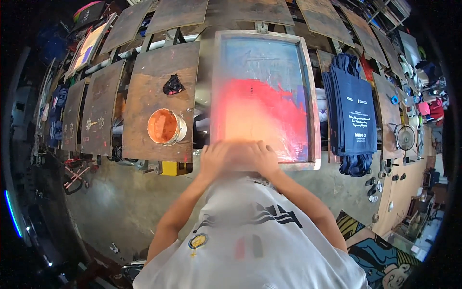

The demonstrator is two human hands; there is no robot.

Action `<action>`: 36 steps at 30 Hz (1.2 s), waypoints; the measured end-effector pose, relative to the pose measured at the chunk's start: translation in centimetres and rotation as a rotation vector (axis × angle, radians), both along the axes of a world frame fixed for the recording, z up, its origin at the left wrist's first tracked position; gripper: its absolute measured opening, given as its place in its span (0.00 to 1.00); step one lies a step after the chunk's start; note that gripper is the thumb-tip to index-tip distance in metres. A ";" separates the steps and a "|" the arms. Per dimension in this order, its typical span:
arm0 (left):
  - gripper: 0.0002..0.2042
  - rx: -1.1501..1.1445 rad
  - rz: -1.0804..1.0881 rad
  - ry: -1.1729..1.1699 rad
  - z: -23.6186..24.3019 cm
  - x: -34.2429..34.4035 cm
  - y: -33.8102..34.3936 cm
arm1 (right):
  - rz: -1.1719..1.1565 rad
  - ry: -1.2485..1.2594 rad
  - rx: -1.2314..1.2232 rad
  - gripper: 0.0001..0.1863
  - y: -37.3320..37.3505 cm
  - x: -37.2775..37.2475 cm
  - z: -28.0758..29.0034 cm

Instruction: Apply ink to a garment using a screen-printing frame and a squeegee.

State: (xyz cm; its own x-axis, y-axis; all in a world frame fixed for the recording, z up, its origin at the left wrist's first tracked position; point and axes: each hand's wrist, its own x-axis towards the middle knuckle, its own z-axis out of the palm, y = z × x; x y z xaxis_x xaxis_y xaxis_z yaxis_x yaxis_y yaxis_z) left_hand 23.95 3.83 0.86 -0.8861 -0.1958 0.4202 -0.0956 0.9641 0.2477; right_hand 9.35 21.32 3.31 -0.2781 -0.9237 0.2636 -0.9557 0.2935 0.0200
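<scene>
A wooden-framed printing screen [314, 103] lies on the stand in front of me. Wet red-pink ink [286, 118] covers much of its nearer part, while the far part of the mesh looks blue-grey. At the near edge of the screen are my left hand [214, 160] and my right hand [263, 158], side by side with fingers curled. A blurred patch between them hides what they grip. To the left, a white bucket [181, 131] with orange ink inside sits on a brown board [144, 96]. Beyond it lies a crumpled black thing [173, 85].
A stack of navy tote bags [352, 108] lies to the right of the screen. More brown boards [103, 108] stand in rows at left and along the far side. A yellow object [171, 168] shows below the bucket's board. Shoes [373, 190] are on the floor at right.
</scene>
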 end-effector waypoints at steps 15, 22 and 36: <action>0.20 0.073 -0.153 -0.009 -1.0 1.6 -0.9 | -0.044 -0.073 0.104 0.09 0.8 2.1 -0.2; 0.19 -0.010 -0.156 -0.018 -2.4 1.7 -1.6 | -0.049 -0.065 0.093 0.10 0.6 2.3 0.0; 0.18 0.142 -0.142 -0.083 1.3 -0.8 -2.0 | -0.109 -0.055 0.053 0.11 0.0 0.7 -0.1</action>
